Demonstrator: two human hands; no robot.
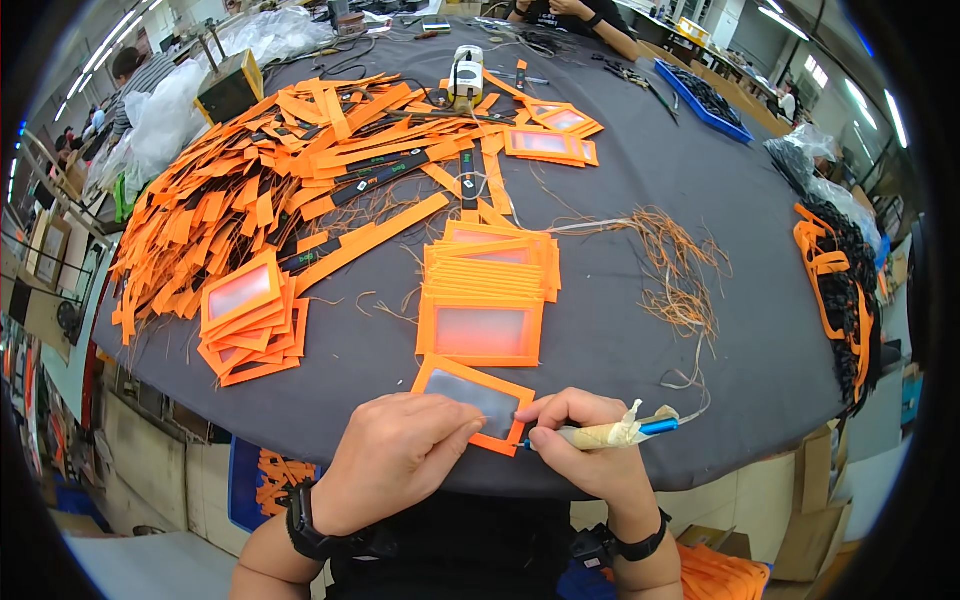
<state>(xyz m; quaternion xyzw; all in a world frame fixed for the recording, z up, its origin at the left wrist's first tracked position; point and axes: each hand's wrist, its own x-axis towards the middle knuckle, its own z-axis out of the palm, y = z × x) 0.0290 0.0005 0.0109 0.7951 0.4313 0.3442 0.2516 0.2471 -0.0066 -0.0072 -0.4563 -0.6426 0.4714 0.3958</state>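
Observation:
An orange-bordered piece with a clear window (pixel 446 381) lies at the table's front edge, under my hands. My left hand (pixel 405 445) rests over its lower left part, thumb and fingers pinched together above the window; whatever they pinch is too small to make out. Held in my right hand (pixel 585 440) is a corded pen-shaped tool (pixel 600 434), wrapped in pale tape with a blue end. Its thin tip touches or nearly touches the piece's lower right corner. Just beyond lies an overlapping stack of similar orange window pieces (pixel 480 354).
Left of the stack sit more window pieces (pixel 240 290) and a big heap of orange and black straps (pixel 230 190). Loose orange threads (pixel 680 270) lie right, beside the tool's cord. Farther off are a white device (pixel 466 78), a blue tray (pixel 705 98) and a co-worker's arm (pixel 612 38).

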